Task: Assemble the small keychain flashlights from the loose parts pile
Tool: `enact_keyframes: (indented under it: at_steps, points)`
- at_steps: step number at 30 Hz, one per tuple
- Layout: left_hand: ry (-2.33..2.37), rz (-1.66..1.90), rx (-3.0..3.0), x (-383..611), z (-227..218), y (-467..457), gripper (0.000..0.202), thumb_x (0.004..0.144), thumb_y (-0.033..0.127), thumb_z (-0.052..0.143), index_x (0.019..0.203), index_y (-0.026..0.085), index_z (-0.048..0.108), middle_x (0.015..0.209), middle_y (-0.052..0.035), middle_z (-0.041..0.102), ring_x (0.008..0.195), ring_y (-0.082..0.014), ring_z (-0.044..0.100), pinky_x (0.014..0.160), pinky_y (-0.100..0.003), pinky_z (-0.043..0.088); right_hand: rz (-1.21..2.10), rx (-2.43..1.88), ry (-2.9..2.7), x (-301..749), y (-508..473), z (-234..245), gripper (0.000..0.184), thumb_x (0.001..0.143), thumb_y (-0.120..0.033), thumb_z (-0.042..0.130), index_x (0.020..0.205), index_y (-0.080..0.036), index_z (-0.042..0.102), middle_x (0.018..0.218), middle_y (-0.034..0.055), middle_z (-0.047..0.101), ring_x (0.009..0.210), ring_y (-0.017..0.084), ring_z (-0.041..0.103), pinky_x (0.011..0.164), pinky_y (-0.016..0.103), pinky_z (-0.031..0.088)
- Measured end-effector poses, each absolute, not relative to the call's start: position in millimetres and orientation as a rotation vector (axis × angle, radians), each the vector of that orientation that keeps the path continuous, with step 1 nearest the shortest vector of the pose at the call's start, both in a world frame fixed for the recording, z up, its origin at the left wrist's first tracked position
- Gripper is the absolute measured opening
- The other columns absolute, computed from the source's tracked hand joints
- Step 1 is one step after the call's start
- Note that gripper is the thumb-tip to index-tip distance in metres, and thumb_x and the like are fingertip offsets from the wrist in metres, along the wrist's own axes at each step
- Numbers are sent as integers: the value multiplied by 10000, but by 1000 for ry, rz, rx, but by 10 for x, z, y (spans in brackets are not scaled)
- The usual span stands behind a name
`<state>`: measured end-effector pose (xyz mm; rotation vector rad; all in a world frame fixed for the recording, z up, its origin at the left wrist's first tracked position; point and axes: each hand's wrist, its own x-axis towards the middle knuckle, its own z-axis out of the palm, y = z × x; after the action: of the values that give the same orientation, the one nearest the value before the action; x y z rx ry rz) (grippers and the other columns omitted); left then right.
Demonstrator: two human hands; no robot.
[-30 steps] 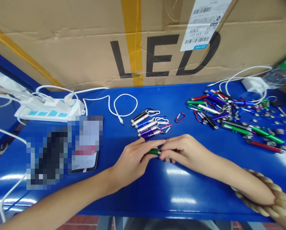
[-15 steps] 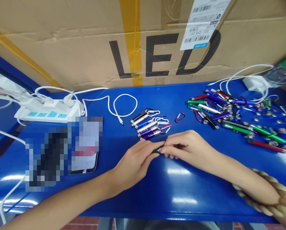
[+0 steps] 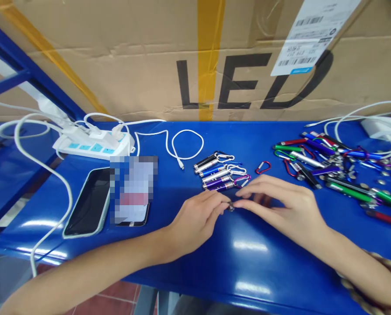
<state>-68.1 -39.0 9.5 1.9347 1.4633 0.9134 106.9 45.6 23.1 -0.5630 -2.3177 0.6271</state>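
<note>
My left hand is closed around a small flashlight, of which only a short silvery end shows at the fingertips. My right hand is at that end, with its thumb tip close against it and its index finger lifted away; its other fingers are partly hidden. Just beyond my left hand lies a row of several small keychain flashlights in black, silver, blue and purple, with carabiner clips. A loose red carabiner lies beyond my right hand.
A mixed pile of flashlights and small round parts lies at the right. Two phones, one a dark-screened phone, a power strip and a white cable are at the left. A cardboard box stands behind the blue table.
My right index finger has lifted from the thumb and opened at the flashlight's end. A green part seen between the hands is now hidden. The view has shifted left.
</note>
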Motion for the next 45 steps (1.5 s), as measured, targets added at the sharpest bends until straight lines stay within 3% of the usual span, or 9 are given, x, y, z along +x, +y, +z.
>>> enact_keyframes:
  at_steps: [6,14,17,21,25,29,32,37,45]
  points:
    - [1504,920,1845,-689,101,-379,231,939,173,356,819,161,552,738,-8,573,709,-136,545,685,-241,431,551,-425,-2396,1056,458,195,127,813,-228,620,911,-177,683,860,35,689,772,126,655,629,201,533]
    - [1422,957,1811,-676,118,-381,212,939,160,367,851,157,560,737,-2,574,707,-126,554,695,-226,434,497,-389,-2390,1054,430,215,100,815,-208,617,882,-180,686,871,36,688,763,115,660,630,188,546]
    - [1422,984,1819,-665,111,-391,186,938,163,387,929,150,572,808,-22,608,771,-138,571,738,-240,446,478,-410,-2366,1054,404,240,85,809,-192,622,870,-170,678,922,51,690,775,120,665,630,192,550]
    - [1403,1076,1833,-672,97,-399,177,922,169,437,1049,160,559,978,-60,640,913,-171,578,835,-287,452,541,-504,-2305,1062,376,288,96,807,-207,628,893,-178,659,897,35,706,646,93,658,503,161,517]
    - [1397,1101,1847,-694,95,-389,243,918,150,439,1134,175,549,1036,-62,648,959,-173,574,872,-294,451,520,-454,-2280,1078,395,318,92,791,-140,637,867,-181,670,797,9,712,721,112,669,612,180,539]
    - [1377,1057,1852,-701,97,-374,231,917,155,452,1113,179,574,1029,-49,662,922,-158,601,856,-268,465,514,-397,-2288,1097,432,305,126,805,-107,609,857,-181,697,870,39,703,777,113,662,653,184,547]
    - [1378,1056,1864,-700,88,-372,226,911,160,476,1117,168,572,1027,-42,668,894,-141,614,835,-235,472,613,-447,-2243,1100,437,302,125,798,-116,619,849,-192,704,845,30,700,777,121,660,677,203,556]
    - [1389,1041,1930,-709,75,-388,211,903,173,505,1102,186,574,993,-29,665,887,-143,605,826,-239,472,944,-536,-2134,1074,429,311,93,771,-119,646,770,-188,708,775,6,686,597,74,618,505,154,525]
    - [1383,1020,2012,-734,104,-383,181,927,166,445,1052,153,574,876,-42,647,799,-147,574,750,-250,472,1310,-716,-2051,1039,483,345,56,710,-210,710,684,-161,706,694,12,665,501,68,559,446,169,470]
